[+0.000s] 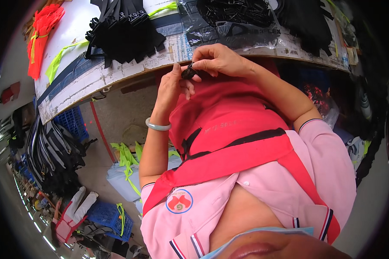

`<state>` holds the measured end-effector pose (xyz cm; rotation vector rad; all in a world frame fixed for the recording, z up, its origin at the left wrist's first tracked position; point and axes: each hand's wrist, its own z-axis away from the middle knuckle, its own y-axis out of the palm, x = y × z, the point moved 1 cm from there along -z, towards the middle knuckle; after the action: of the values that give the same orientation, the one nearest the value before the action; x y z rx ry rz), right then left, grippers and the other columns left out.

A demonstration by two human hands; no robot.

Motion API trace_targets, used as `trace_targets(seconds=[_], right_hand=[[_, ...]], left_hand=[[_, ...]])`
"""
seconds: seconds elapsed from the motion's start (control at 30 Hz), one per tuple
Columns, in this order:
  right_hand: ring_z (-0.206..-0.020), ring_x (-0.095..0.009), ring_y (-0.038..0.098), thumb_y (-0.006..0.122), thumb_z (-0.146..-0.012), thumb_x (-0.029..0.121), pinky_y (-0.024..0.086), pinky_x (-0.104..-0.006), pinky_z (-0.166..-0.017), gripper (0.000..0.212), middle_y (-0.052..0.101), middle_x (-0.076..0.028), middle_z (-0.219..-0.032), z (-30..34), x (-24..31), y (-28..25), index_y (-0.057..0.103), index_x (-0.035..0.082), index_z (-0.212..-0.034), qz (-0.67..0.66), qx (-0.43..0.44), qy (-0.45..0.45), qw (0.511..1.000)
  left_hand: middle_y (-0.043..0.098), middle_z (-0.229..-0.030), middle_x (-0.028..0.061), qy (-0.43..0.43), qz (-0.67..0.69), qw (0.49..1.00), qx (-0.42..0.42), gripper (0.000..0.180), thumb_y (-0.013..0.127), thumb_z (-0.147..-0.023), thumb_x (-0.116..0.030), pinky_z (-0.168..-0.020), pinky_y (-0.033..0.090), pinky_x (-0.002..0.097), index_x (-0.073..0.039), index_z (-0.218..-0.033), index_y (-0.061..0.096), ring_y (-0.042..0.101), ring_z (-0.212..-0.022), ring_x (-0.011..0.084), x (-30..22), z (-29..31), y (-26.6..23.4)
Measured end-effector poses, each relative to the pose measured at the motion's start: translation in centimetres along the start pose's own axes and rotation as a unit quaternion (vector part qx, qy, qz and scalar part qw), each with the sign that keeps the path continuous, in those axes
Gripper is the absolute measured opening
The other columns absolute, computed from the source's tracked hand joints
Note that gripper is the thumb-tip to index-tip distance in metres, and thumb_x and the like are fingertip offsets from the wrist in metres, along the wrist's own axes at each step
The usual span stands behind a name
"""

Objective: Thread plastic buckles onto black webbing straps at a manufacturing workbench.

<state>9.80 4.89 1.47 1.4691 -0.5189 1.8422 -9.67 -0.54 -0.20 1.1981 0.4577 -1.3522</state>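
Just off the front edge of the table, my two hands meet around a small black plastic piece (188, 72), which looks like a buckle. My left hand (175, 86) grips it between thumb and fingers, the lower fingers loosely curled. From the other side, the thumb and forefinger of my right hand (218, 60) pinch its upper end. My fingers cover part of it, so its exact shape is hard to make out. Beyond my hands, a clear plastic bag (246, 38) of similar small black pieces lies on the table.
Bundled black straps (123, 39) lie on the worn white table (95, 86), with an orange bundle (41, 39) at its left end. Black fabric (304, 26) lies at the right. Below the table's left side are hanging black straps (52, 151) and blue crates (110, 218).
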Motion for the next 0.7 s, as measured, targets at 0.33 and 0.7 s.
trace_targets(seconds=[0.33,0.7], right_hand=[[-0.082,-0.015,0.061,0.063,-0.088,0.013,0.048,-0.0282,-0.074,0.017,0.066,-0.006,-0.088,5.0,1.6,-2.2,0.063,0.001,-0.099,0.189,0.031,-0.093,0.977],[-0.101,-0.025,0.056,0.060,-0.079,0.009,0.045,-0.0350,-0.092,0.031,0.059,-0.004,-0.107,16.7,4.2,-16.7,0.063,0.013,-0.110,0.604,-0.509,-0.091,0.607]], left_hand=[[0.061,-0.077,0.0090,-0.083,0.153,0.959,0.222,0.023,0.065,-0.088,-0.015,-0.048,0.048,0.0228,-0.002,-0.104,0.057,0.059,-0.058,0.0131,2.7,-0.3,2.2],[0.063,-0.079,0.0056,-0.094,0.103,0.987,0.085,0.008,0.062,-0.090,-0.009,-0.052,0.047,0.0233,-0.003,-0.095,0.061,0.059,-0.059,0.0133,3.3,-0.8,3.4]])
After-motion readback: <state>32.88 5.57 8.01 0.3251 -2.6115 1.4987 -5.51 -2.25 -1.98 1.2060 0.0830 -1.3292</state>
